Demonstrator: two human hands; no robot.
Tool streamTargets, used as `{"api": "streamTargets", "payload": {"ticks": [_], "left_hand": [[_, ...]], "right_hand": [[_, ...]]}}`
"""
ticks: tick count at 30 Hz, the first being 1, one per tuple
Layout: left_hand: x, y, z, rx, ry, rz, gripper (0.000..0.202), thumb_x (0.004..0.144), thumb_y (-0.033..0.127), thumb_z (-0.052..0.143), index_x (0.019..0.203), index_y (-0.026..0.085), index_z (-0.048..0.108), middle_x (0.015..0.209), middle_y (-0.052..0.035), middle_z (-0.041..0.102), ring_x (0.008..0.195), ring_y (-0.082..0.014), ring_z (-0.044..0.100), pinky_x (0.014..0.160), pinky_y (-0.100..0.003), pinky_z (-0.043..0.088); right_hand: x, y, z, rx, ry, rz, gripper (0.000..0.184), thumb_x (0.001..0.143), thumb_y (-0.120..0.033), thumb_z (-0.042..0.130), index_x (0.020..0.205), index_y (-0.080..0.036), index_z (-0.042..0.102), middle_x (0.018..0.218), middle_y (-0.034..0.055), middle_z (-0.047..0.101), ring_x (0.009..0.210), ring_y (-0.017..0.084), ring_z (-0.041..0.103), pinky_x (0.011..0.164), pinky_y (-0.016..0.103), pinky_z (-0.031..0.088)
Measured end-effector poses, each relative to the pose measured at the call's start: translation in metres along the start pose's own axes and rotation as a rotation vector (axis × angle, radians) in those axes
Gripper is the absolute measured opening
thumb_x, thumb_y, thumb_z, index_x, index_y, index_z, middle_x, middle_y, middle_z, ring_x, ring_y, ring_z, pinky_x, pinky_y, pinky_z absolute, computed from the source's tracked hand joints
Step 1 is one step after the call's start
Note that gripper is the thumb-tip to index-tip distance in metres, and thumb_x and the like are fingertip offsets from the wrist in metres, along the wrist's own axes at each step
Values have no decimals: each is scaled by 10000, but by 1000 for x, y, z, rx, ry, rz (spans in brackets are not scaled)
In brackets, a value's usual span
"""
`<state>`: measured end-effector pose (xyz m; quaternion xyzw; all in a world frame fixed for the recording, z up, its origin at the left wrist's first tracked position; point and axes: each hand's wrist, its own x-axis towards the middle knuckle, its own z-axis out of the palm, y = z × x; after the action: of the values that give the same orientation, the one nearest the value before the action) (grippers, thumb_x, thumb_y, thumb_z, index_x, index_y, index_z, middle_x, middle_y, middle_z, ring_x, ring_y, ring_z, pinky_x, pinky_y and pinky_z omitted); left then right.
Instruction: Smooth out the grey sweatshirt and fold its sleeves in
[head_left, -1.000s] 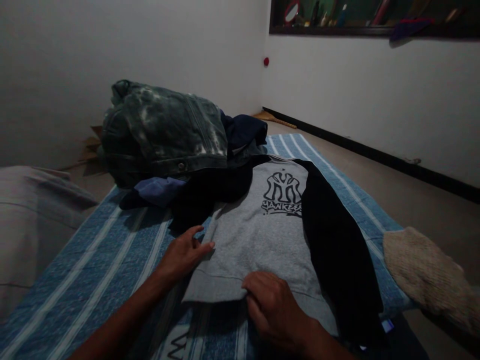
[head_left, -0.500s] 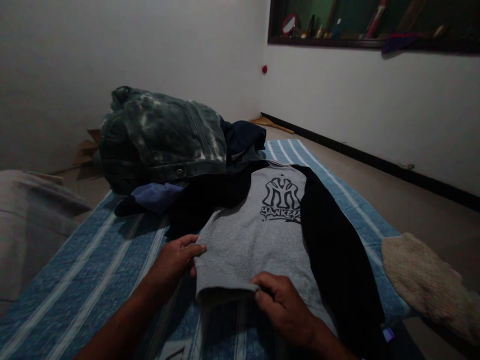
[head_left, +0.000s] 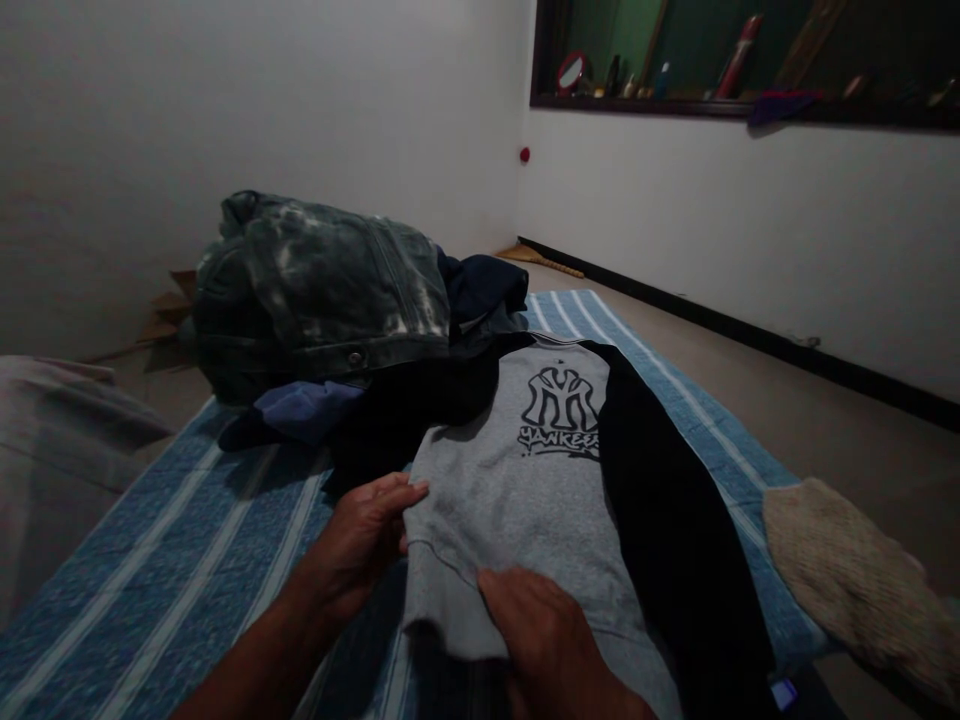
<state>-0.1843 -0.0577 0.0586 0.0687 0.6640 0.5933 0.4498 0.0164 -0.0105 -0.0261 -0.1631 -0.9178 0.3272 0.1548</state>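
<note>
The grey sweatshirt with black sleeves and a dark "Yankees" print on its chest lies face up on the blue striped bed cover, its hem nearest the camera and its collar toward the far end of the bed. The left hand holds the sweatshirt's near left edge, thumb on top and fingers curled under the fabric, which is lifted slightly off the cover there. The right hand presses on the lower front of the sweatshirt just above the hem, fingers bent, pinching or flattening the cloth; which of the two cannot be told. The right black sleeve runs straight down alongside the grey body.

Behind the sweatshirt's left shoulder sits a pile of clothes: a bleached denim jacket on top, a dark navy garment beside it, and a lighter blue piece under the jacket's edge. A beige knitted item lies at the bed's right edge. A shelf recess with small items sits in the far wall.
</note>
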Motion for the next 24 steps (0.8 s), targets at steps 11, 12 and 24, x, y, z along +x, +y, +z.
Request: {"api": "streamTargets", "payload": {"ticks": [11,12,24], "left_hand": [[13,-5,-7,87,-82,129,264,686,380,659,806,150,609,579,-17,631,437,-108,525,455,-217,418],[15,-8,-6,109,-85,120,258,680,371,664,797,149,603,579,-19,634,434,-107,524,455,-216,416],[42,-34,-3,176,-152,-24,249,780,376,623,838,143,557,678,-60,658,524,-137,605,473,-223,461]], "right_hand": [[28,43,-75,1324,324,736,309,690,-342,729,895,-113,694,680,46,691,583,171,640,615,286,510],[29,53,-78,1332,368,779,285,686,-318,729,882,-113,697,699,59,703,619,193,662,647,308,527],[30,56,-87,1288,288,710,305,712,-358,707,907,-125,682,717,53,703,670,208,671,663,318,526]]}}
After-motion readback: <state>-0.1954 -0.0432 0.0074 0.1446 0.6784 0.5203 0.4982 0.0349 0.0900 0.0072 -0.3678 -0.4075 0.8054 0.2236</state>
